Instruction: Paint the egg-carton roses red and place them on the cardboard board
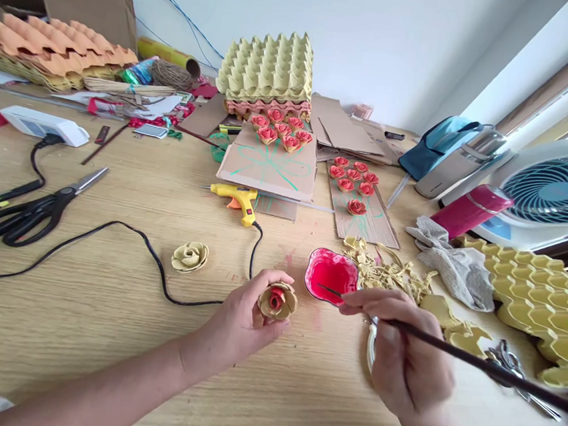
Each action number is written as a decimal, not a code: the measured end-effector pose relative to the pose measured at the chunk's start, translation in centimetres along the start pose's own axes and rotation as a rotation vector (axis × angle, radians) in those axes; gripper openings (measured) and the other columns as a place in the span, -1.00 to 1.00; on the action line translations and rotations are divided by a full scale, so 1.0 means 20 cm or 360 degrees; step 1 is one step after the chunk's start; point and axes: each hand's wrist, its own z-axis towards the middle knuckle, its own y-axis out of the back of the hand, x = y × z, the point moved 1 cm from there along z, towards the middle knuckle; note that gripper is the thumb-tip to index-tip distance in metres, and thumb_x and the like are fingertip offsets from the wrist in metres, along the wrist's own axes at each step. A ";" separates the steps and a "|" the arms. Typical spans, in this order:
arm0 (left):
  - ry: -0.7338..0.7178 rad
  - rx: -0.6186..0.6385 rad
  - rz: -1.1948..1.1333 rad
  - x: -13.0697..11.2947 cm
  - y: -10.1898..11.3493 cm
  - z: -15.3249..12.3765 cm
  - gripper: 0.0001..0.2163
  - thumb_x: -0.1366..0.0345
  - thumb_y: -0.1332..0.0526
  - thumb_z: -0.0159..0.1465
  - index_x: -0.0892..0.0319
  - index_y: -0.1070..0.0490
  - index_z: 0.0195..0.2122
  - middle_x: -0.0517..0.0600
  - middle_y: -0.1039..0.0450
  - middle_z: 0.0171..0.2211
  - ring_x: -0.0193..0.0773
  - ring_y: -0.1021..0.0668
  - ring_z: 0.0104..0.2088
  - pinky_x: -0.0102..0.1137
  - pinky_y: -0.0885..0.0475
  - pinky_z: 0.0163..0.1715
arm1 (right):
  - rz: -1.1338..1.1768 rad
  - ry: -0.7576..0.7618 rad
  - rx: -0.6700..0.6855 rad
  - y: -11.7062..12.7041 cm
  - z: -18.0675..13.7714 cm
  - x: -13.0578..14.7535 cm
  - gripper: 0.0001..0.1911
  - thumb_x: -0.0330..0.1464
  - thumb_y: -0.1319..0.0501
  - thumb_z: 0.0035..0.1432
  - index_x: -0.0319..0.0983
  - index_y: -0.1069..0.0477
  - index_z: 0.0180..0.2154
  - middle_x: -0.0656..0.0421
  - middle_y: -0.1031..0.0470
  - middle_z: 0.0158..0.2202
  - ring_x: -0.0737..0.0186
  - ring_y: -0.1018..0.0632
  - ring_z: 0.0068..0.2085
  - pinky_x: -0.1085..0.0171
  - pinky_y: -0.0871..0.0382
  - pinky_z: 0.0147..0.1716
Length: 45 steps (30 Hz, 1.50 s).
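My left hand [249, 313] grips a rose of tan egg-carton pulp [282, 306] from its side, its centre painted red and the outer petals bare. Between the fingers of my right hand [401, 351] is a thin dark paintbrush [456, 353]. The brush tip reaches over a small wavy-edged dish [309, 294] of red paint, and I cannot tell whether it touches the paint. Left of the held rose, an unpainted pulp rose [190, 257] lies on the wooden table [116, 331].
A yellow glue gun [235, 196] lies behind, its black cord crossing the table. Red roses sit on two cardboard pieces [273, 165]. Black scissors [37, 213] are at left. Pulp scraps [393, 270], an egg tray [537, 298], a pink bottle [473, 208] and a fan [558, 186] stand right.
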 end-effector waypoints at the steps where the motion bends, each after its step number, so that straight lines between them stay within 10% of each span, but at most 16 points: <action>1: 0.0023 -0.0018 -0.0056 0.01 0.00 0.00 -0.58 0.37 -0.39 0.31 0.03 -0.44 0.18 0.02 -0.62 -0.01 -0.24 -0.65 -0.16 -0.39 -0.61 -0.16 | -0.0097 -0.0007 0.0006 0.00 0.01 -0.02 -0.78 -0.50 -0.11 0.58 -0.18 -0.50 0.06 0.06 -0.74 -0.10 0.17 -0.78 -0.17 0.23 -0.69 -0.12; 17: -0.0135 -0.0064 0.0102 0.01 0.01 0.01 -0.61 0.46 -0.34 0.30 0.05 -0.46 0.13 0.05 -0.66 0.03 -0.15 -0.71 -0.02 -0.33 -0.63 -0.02 | -0.0438 0.0073 0.0214 -0.02 0.05 -0.04 -0.75 -0.56 -0.08 0.54 -0.15 -0.48 -0.04 0.14 -0.71 -0.20 0.23 -0.72 -0.31 0.30 -0.60 -0.25; 26: -0.0201 -0.0110 0.0339 -0.03 0.02 -0.01 -0.61 0.47 -0.32 0.30 0.04 -0.47 0.13 -0.01 -0.67 0.00 -0.19 -0.72 -0.08 -0.37 -0.65 -0.08 | 0.0278 0.0050 -0.0208 -0.03 -0.04 0.03 -0.80 -0.42 -0.12 0.63 -0.21 -0.52 0.05 0.05 -0.75 -0.17 0.15 -0.77 -0.28 0.19 -0.73 -0.30; 32: -0.0252 -0.0052 0.0473 -0.06 0.02 -0.01 -0.59 0.47 -0.30 0.35 0.02 -0.45 0.19 0.00 -0.67 0.04 -0.16 -0.74 -0.05 -0.35 -0.69 -0.06 | 0.0234 0.0211 0.0196 -0.05 -0.04 0.10 -0.80 -0.32 -0.09 0.69 -0.19 -0.48 0.08 0.01 -0.79 -0.06 0.13 -0.82 -0.07 0.12 -0.78 0.03; 45: -0.0397 -0.0045 0.0461 0.00 0.01 -0.02 -0.55 0.48 -0.27 0.33 0.01 -0.44 0.23 0.01 -0.66 0.06 -0.10 -0.72 0.03 -0.26 -0.67 0.11 | 0.0105 0.0280 0.0278 -0.10 0.00 0.10 -0.77 -0.40 -0.01 0.67 -0.20 -0.43 0.11 -0.01 -0.75 -0.08 0.14 -0.82 -0.07 0.21 -0.77 -0.13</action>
